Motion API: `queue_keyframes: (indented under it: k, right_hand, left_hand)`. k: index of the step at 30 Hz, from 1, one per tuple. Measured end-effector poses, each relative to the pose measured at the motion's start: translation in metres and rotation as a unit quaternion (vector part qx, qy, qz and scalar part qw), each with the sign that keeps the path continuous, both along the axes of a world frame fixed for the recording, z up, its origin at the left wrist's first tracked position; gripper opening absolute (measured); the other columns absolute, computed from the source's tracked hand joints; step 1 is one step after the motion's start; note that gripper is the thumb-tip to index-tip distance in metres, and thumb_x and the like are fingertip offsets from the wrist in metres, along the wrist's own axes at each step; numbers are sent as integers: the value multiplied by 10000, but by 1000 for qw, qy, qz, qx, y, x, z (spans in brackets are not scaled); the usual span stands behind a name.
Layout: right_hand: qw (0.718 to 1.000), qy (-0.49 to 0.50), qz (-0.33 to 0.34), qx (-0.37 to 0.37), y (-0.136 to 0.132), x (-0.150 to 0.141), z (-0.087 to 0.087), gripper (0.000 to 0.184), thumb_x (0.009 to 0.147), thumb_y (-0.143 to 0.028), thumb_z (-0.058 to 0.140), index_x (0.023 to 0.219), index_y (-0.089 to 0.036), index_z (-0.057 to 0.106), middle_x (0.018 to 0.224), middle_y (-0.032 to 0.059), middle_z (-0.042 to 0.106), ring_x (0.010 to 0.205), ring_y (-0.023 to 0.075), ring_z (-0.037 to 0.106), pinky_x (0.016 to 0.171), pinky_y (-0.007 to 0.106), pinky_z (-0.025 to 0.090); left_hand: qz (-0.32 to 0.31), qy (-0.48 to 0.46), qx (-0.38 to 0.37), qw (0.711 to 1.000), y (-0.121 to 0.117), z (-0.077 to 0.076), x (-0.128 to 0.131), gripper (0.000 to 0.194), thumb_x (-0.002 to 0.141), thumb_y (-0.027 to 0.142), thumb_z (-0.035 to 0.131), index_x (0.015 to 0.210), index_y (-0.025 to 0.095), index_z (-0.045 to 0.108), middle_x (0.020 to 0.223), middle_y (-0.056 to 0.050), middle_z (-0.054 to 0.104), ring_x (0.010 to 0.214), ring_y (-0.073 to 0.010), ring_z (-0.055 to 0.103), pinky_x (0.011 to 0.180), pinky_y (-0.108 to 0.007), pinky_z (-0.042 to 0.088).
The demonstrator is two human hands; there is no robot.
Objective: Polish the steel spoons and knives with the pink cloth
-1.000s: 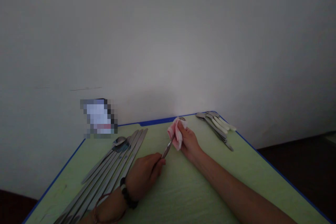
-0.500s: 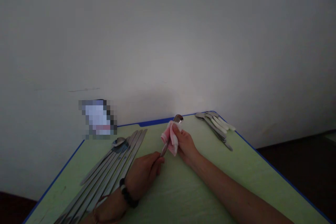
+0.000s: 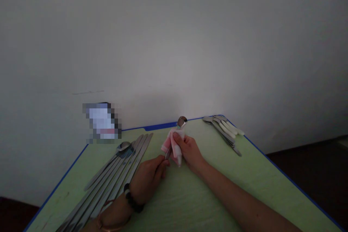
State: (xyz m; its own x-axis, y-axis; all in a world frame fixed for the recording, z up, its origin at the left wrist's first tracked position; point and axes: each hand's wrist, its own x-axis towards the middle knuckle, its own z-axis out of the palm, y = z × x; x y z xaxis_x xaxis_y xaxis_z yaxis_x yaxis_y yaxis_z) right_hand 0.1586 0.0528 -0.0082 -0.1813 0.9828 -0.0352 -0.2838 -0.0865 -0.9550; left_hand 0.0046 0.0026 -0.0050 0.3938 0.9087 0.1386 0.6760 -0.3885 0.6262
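A shiny metal spoon (image 3: 182, 121) is tilted up over the table, its bowl pointing away from me toward the wall. My left hand (image 3: 150, 175) is closed on the end of its handle. Around the middle of the handle is a folded pink and white cloth (image 3: 174, 148), which my right hand (image 3: 190, 150) pinches against the spoon with the thumb on top. Most of the handle is hidden by the cloth and fingers.
Several long metal utensils (image 3: 119, 175) and a spoon (image 3: 124, 146) lie at the left of the green table (image 3: 195, 203). At the far right are several pieces of cutlery (image 3: 221, 132), some white-handled. A blurred phone-like screen (image 3: 102, 121) leans near the wall (image 3: 174, 43).
My right hand and the cloth have slid down the spoon toward my left hand, baring the bowl that the cloth mostly covered. My left hand has stayed nearly in place.
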Motion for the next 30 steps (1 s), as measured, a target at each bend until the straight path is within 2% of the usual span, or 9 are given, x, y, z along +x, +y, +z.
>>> queue_keyframes:
  k: [6, 10, 16, 24, 30]
  right_hand:
    - [999, -31, -15, 28, 0, 0, 1, 351, 658, -496, 655, 633, -150, 603, 511, -12, 567, 441, 88, 442, 433, 207, 322]
    - [998, -20, 24, 46, -3, -2, 2, 319, 652, -457, 668, 717, -148, 620, 614, 6, 615, 511, 102, 490, 472, 208, 355]
    - [996, -56, 32, 68, -6, -4, -1, 344, 595, -355, 731, 849, -164, 599, 741, 22, 641, 642, 135, 541, 563, 227, 416]
    - [994, -72, 56, 67, -6, -5, -2, 304, 608, -367, 719, 795, -152, 614, 674, -3, 609, 599, 114, 501, 545, 220, 384]
    - [997, -13, 67, 32, -6, -5, -3, 312, 647, -431, 681, 762, -143, 647, 700, 19, 641, 611, 122, 538, 574, 233, 404]
  left_hand:
    - [21, -34, -9, 999, 3, 1, -2, 342, 921, 343, 309, 676, 192, 494, 568, 14, 561, 524, -134, 516, 544, -220, 363]
    - [32, -43, -9, 999, 4, 3, -3, 360, 915, 362, 323, 645, 194, 492, 538, 25, 538, 488, -126, 489, 525, -216, 356]
    - [19, -52, -6, 998, 6, 6, -5, 370, 915, 374, 312, 658, 190, 506, 556, 20, 553, 504, -126, 498, 533, -214, 364]
    - [9, -56, -43, 997, 7, 6, -5, 393, 928, 388, 273, 698, 183, 516, 559, 21, 550, 493, -122, 482, 529, -219, 363]
    - [9, -49, -25, 998, 6, 8, -4, 392, 921, 388, 316, 641, 181, 495, 548, 23, 530, 504, -117, 476, 524, -211, 343]
